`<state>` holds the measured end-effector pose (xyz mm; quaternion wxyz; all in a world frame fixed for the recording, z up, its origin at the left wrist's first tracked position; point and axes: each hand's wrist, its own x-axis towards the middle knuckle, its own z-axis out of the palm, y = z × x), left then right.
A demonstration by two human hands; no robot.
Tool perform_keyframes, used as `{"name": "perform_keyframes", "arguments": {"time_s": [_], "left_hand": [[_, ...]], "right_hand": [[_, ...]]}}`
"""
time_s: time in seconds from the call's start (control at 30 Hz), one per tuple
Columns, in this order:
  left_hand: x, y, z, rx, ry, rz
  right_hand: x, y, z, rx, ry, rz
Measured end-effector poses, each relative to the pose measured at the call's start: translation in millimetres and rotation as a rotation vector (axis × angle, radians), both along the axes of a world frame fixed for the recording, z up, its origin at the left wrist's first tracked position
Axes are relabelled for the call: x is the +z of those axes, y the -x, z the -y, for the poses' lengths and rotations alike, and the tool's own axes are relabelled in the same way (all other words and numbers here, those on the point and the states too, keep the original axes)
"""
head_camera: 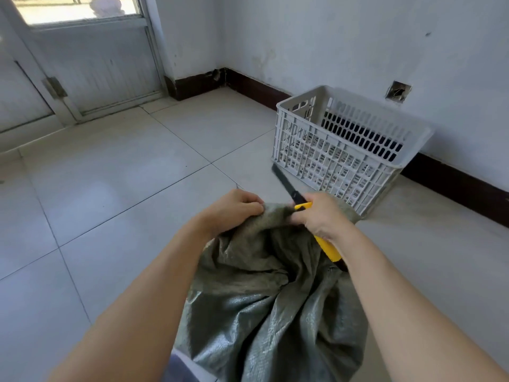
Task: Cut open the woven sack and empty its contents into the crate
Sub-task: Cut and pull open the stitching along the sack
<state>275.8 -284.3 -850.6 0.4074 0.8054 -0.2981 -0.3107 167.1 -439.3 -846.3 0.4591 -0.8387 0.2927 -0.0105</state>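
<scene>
Tiled floor (110, 188), door (96, 70), white wall (358, 37)

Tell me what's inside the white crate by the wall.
Nothing shows inside the crate: only its own slotted far wall, dark where the baseboard lies behind it. Its bottom is mostly screened by the near wall.

Daylight from window (77, 6), overexposed; floor (110, 188) glare soft; wide-angle bending at edges.

Both hands bunch the top of a crumpled grey-green woven sack (264, 293) — left hand (234, 209) gripping fabric, right hand (323, 216) gripping a yellow-handled utility knife (298, 206), black blade extended toward a white perforated plastic crate (344, 150) on pale floor tiles (110, 188).
</scene>
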Motion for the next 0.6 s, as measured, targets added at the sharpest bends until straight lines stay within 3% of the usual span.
{"name": "perform_keyframes", "arguments": {"time_s": [0.07,0.2,0.3,0.4,0.6], "left_hand": [[4,-9,-16,-0.081,-0.091,-0.101],[0,-21,-37,-0.11,-0.311,-0.038],[-3,-27,-40,-0.038,-0.275,-0.016],[-2,-31,-45,-0.015,-0.175,-0.174],[4,-31,-52,-0.171,-0.161,-0.384]], "right_hand": [[5,1,12,-0.13,-0.116,0.049],[11,7,35,-0.243,-0.189,0.06],[6,8,40,-0.24,-0.166,0.023],[3,9,43,-0.25,-0.125,0.014],[7,12,48,-0.268,-0.077,0.006]]}}
